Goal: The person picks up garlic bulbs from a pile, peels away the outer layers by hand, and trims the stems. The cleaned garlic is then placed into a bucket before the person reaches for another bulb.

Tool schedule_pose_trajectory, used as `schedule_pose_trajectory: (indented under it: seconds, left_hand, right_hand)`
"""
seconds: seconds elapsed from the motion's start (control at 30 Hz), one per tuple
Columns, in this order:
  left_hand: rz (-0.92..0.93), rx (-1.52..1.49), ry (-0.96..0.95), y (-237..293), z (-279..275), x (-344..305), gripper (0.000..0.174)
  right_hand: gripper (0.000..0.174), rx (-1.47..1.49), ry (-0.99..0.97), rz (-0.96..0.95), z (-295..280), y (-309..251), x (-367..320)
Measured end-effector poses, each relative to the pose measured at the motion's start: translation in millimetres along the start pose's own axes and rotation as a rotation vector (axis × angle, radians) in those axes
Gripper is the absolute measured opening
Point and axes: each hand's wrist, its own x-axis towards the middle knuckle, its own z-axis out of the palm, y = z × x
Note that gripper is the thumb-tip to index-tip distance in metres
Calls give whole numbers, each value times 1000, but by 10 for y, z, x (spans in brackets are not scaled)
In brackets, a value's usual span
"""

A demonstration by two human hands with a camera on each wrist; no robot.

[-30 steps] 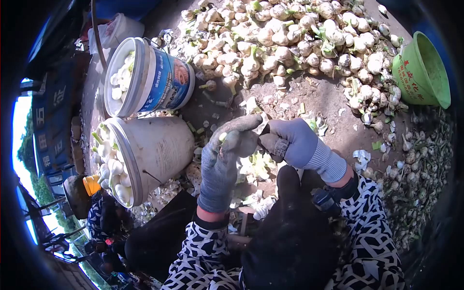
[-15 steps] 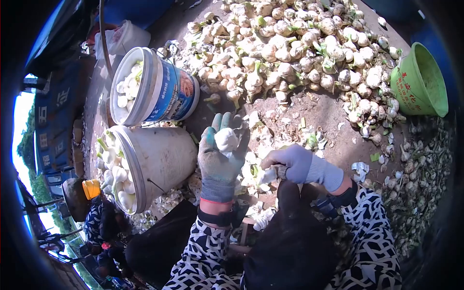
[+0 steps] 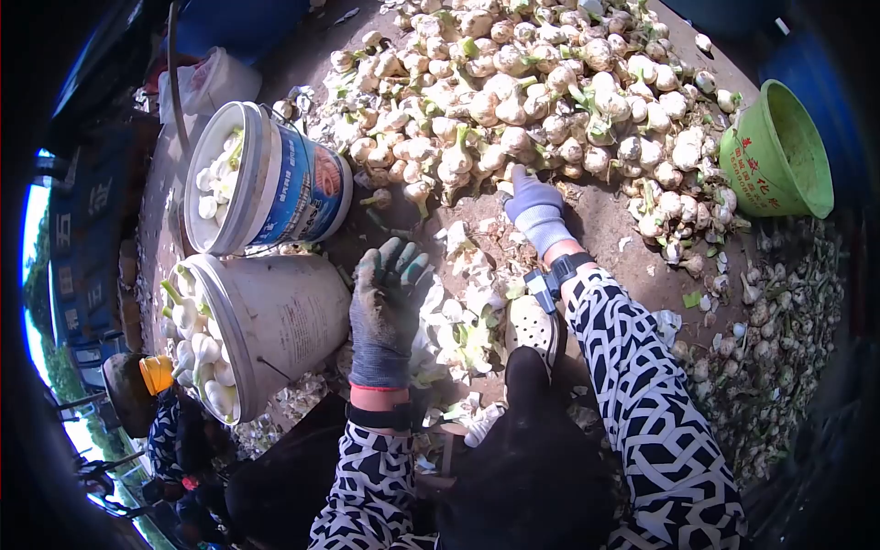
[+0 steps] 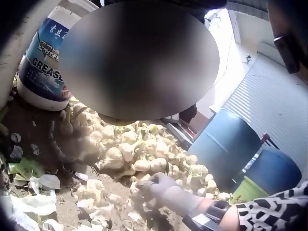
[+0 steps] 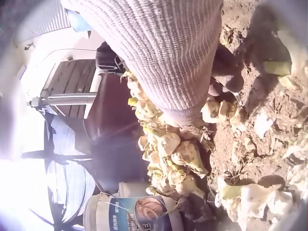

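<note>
Right hand (image 3: 535, 207) at garlic pile's (image 3: 550, 87) edge, grip unclear; left hand (image 3: 387, 302) relaxed beside bucket (image 3: 298, 316)

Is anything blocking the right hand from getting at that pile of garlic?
Nothing visible does. The right hand is already at the pile's near edge, with no bucket between it and the garlic pile. The blue-labelled bucket stands off to the left, the green bucket to the right.

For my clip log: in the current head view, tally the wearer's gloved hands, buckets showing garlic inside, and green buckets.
Gloved hands: 2 (left hand, right hand)
Buckets showing garlic: 2 (blue-labelled bucket, white bucket)
Green bucket: 1
Total: 5
</note>
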Motion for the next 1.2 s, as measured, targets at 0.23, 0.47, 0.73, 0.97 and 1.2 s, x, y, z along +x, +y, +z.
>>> schedule_pose_trajectory:
  seconds: [0.23,0.47,0.73,0.97,1.2]
  left_hand:
    - [-7,506,-39,-605,53,343,38]
    - [130,539,-368,-712,285,93,42]
    - [585,1237,-329,-464,579,-410,59]
    - [599,1554,-451,-150,514,-574,54]
    - [302,1187,-251,-112,660,-260,64]
  right_hand:
    - [32,650,152,-60,421,158,-459]
    - [16,1274,-44,-348,-320,175,-1414]
    - [29,1145,23,-370,-704,-59,-1503]
    - [26,1348,-486,-310,-1107,-59,-1568]
    - [29,1856,-1023,-200,-845,-144,-1642]
